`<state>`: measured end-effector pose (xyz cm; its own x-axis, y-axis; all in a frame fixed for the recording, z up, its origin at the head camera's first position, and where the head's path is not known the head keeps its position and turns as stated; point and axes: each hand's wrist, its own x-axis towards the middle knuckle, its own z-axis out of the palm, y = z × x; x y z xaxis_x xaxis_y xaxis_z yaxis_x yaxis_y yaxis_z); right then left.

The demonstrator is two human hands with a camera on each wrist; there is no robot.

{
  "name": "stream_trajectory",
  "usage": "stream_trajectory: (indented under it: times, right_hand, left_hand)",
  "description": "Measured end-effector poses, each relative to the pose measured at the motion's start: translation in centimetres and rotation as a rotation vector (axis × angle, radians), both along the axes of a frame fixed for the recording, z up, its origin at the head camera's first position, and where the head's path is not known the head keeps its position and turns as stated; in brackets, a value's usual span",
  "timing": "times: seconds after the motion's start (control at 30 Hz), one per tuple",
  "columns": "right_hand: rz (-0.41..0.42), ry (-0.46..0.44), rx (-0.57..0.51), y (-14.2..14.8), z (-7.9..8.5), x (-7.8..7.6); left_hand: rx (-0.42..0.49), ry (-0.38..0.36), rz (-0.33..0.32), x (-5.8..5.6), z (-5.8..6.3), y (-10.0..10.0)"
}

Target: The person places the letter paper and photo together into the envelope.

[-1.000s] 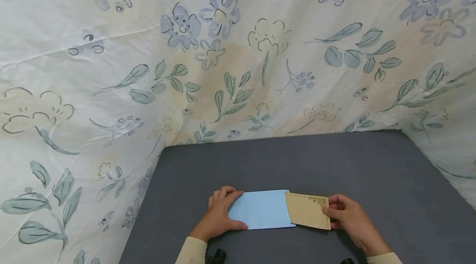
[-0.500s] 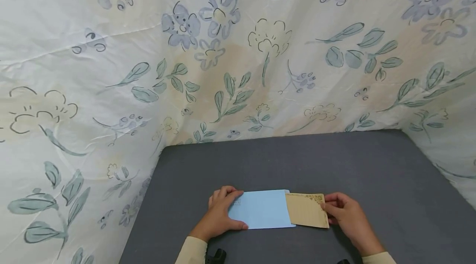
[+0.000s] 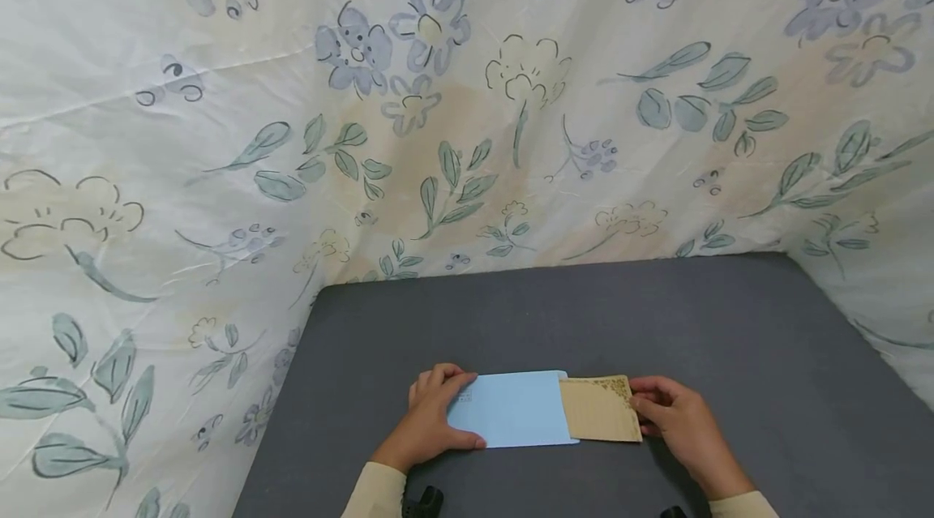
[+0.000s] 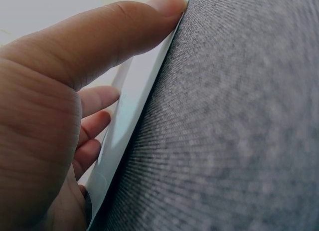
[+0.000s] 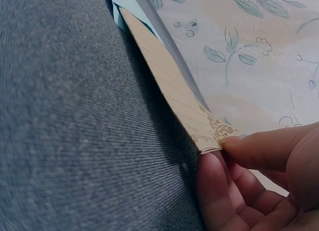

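A light-blue envelope (image 3: 512, 410) lies on the dark grey table, its opening towards the right. My left hand (image 3: 432, 419) holds its left end, thumb along the near edge and fingers at the far side; the left wrist view shows that thumb (image 4: 124, 29) against the edge. A tan, lined, folded letter paper (image 3: 598, 410) with a brown floral corner sits partly inside the envelope, its left part hidden there. My right hand (image 3: 679, 425) pinches the paper's right end between thumb and fingers. Folded layers show at that end in the right wrist view.
The dark grey table (image 3: 554, 315) has rounded far corners. A pale cloth (image 3: 467, 113) printed with flowers and leaves hangs behind it and at both sides. Black wrist-camera parts show by the left wrist (image 3: 425, 502) and at the bottom edge near the right.
My right hand has moved slightly left with the letter paper, so less of it shows outside the envelope. The paper now lies straighter in line with it. The left hand stays in place.
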<state>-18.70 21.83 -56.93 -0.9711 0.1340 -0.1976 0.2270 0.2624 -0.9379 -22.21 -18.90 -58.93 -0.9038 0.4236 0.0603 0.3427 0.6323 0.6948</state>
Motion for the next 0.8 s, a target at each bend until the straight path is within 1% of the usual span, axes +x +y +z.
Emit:
stream_trajectory:
  times: [0.3,0.53,0.8]
  right_hand:
    - [0.036,0.003,-0.001,-0.04,-0.3,-0.1]
    - [0.033,0.003,0.01,-0.44,-0.38,-0.07]
    - [0.029,0.039,-0.016,-0.94,-0.66,0.16]
  left_hand:
    - [0.003,-0.008,-0.004,-0.06,-0.02,-0.02]
    - [-0.003,-0.002,0.001,0.11,-0.06,0.07]
    - [-0.002,0.003,0.002,0.18,-0.19,0.14]
